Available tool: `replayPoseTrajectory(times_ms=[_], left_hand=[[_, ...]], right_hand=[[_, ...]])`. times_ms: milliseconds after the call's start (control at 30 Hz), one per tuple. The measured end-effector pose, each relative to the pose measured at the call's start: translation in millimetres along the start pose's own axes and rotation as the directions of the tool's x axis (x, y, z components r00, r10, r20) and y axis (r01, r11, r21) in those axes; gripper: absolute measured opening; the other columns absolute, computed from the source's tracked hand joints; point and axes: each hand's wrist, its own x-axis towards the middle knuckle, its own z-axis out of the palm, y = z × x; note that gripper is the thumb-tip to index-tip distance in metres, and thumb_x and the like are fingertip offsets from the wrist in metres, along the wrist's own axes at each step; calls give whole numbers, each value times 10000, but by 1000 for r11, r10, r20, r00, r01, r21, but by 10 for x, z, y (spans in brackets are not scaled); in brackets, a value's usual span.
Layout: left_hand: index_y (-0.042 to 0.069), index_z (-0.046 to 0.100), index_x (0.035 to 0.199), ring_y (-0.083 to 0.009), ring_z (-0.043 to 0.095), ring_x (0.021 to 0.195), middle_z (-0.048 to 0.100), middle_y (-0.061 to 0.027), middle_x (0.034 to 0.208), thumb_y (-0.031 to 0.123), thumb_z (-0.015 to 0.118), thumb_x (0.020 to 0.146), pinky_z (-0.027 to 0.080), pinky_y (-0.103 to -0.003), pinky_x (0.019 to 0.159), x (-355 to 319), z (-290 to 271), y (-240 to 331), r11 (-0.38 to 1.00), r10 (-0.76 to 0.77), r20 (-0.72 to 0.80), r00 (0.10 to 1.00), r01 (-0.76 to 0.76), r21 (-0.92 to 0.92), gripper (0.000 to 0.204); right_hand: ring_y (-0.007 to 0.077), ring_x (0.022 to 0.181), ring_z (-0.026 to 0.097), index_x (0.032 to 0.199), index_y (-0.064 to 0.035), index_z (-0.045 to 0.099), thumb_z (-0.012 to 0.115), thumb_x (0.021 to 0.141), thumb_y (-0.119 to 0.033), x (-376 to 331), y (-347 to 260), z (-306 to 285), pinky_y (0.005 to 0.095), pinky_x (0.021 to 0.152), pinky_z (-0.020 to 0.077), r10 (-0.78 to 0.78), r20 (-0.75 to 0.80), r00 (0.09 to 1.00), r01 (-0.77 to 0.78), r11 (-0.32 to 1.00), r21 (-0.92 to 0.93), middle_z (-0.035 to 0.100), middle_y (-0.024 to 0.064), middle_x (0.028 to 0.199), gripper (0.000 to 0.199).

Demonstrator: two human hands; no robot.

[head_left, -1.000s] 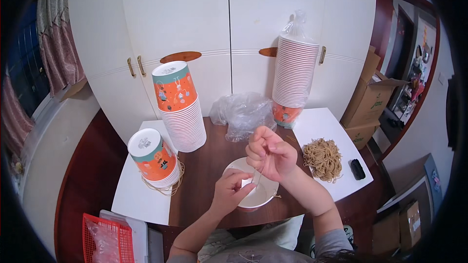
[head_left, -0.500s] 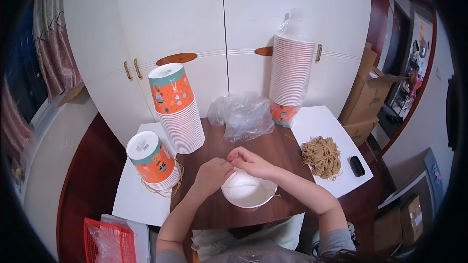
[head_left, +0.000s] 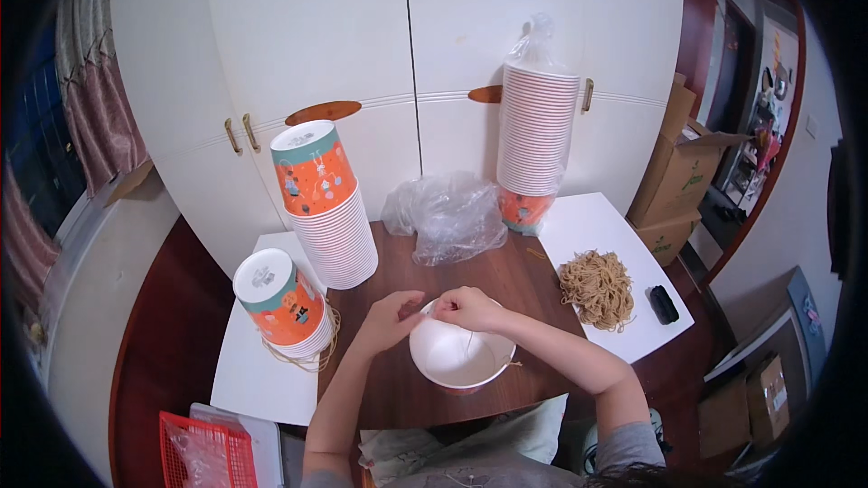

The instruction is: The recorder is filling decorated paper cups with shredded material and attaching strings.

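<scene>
A round paper bucket (head_left: 457,366), white inside, stands upright on the brown tabletop in front of me. A short cord end sticks out at its right side. My right hand (head_left: 466,309) is at the far rim, its fingers pinched on a thin cord (head_left: 470,341) that runs down into the bucket. Just left of it, by the rim, my left hand (head_left: 393,318) has its thumb and fingers apart and holds nothing I can see. The exact spot where the cord meets the rim is hidden by my right hand.
Upside-down orange bucket stacks, one tall (head_left: 316,185) and one short (head_left: 280,293) with cord loops around its base, stand left. A bagged bucket stack (head_left: 540,131) and crumpled plastic (head_left: 452,217) are behind. A tan cord pile (head_left: 597,289) and black object (head_left: 663,304) lie right.
My hands, together at the far rim before, have drawn apart. The left has moved slightly left and opened; the right has turned into a pinch, with the cord now hanging below it.
</scene>
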Motion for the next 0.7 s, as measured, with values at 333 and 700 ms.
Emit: replayPoseTrajectory(times_ms=[333, 700], left_hand=[[0, 597, 1007, -88, 557, 797, 621, -38, 890, 117, 492, 847, 445, -226, 714, -57, 260, -436, 858, -263, 85, 961, 274, -435, 225], [-4, 594, 1001, -80, 559, 776, 619, -29, 875, 121, 508, 847, 448, -217, 693, -91, 269, -426, 874, -246, 74, 966, 254, -415, 216]], right_hand=[[289, 662, 603, 707, -37, 629, 593, 679, -165, 48, 100, 126, 378, 640, 474, -33, -123, 992, 6, 977, -212, 614, 144, 703, 135], [300, 674, 598, 684, -24, 595, 582, 686, -160, 46, 89, 141, 388, 632, 471, -67, -159, 985, 30, 974, -226, 604, 145, 699, 136]])
